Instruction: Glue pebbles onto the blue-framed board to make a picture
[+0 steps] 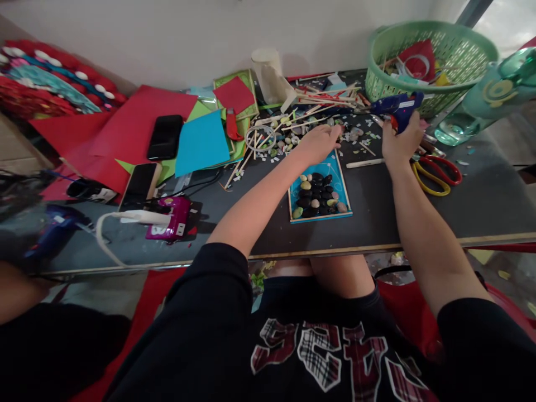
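My right hand (402, 139) is wrapped round the handle of a blue hot glue gun (397, 106), whose nozzle points left over the scraps. My left hand (320, 145) reaches to the edge of a pile of pebbles (288, 139), just beyond the far end of a blue picture panel. Its fingers are curled together, and what lies between the fingertips is hidden. On the panel (335, 165), edged with thin wooden sticks, black stones (317, 191) sit in a cluster with several pale and greenish pebbles around them.
Scissors (435, 174) and a white pen (365, 163) lie at the right. A green basket (379, 84) and a water bottle (473, 106) stand behind. Left are coloured sheets (200, 142), phones (165, 137), a purple power strip (179, 216) and another glue gun (56, 229) near a neighbouring person's arm.
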{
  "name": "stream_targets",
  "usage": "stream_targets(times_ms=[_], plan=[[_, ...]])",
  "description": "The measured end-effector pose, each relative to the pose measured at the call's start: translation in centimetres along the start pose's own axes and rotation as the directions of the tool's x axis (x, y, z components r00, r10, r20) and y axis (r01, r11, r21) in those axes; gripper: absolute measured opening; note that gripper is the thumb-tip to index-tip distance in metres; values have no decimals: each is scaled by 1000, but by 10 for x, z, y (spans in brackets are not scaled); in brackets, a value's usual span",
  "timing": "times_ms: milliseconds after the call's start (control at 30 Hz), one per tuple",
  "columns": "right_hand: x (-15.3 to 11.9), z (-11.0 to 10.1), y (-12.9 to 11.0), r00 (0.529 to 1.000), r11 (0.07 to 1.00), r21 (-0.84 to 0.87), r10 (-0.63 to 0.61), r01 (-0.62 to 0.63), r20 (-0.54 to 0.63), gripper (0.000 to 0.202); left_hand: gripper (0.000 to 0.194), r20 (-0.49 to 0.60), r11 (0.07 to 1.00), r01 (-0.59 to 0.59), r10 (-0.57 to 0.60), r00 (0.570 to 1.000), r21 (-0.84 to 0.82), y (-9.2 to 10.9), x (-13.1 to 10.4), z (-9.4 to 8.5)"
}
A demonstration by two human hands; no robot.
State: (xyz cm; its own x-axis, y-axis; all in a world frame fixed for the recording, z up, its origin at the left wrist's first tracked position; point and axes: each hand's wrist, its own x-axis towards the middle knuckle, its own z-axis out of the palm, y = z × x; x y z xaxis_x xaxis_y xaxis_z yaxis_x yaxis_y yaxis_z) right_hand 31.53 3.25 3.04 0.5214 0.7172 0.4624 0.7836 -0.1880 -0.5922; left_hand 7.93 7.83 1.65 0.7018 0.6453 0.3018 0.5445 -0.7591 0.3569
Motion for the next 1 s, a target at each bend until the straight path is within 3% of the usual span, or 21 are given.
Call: stream_targets(times_ms=[100, 200, 300, 400, 533, 633, 833, 1000], plan=[[2, 6, 7, 997, 998, 38, -55, 54, 45, 37, 31, 35, 999, -34, 35, 999, -21, 1, -7, 7], [2, 6, 10, 992, 995, -31, -89, 92, 86, 40, 33, 97, 999, -34, 33, 995, 8, 1, -10, 16], [0, 1, 6, 992, 994, -84, -67, 76, 104, 36, 32, -55, 998, 55, -55, 997, 7, -4, -8, 20], [-1, -5, 1, 977, 986, -85, -130, 146, 169, 34, 31, -197, 984, 162, -174, 965, -77, -6, -10, 14], [-2, -8, 0, 901, 948, -5, -300, 318, 314, 32, 45, -278, 952, 225, -278, 919, -208, -2, -22, -4], [-1, -9, 0, 870, 936, 30, -338, 351, 359, 31, 52, -256, 933, 250, -316, 914, -259, -1, -30, -15], [3, -14, 2, 875, 938, 3, -324, 346, 360, 27, 55, -209, 923, 258, -322, 923, -284, -2, -32, -24], [4, -15, 4, 865, 935, 3, -330, 355, 378, 31, 44, -182, 931, 273, -321, 930, -243, 4, -31, -28]])
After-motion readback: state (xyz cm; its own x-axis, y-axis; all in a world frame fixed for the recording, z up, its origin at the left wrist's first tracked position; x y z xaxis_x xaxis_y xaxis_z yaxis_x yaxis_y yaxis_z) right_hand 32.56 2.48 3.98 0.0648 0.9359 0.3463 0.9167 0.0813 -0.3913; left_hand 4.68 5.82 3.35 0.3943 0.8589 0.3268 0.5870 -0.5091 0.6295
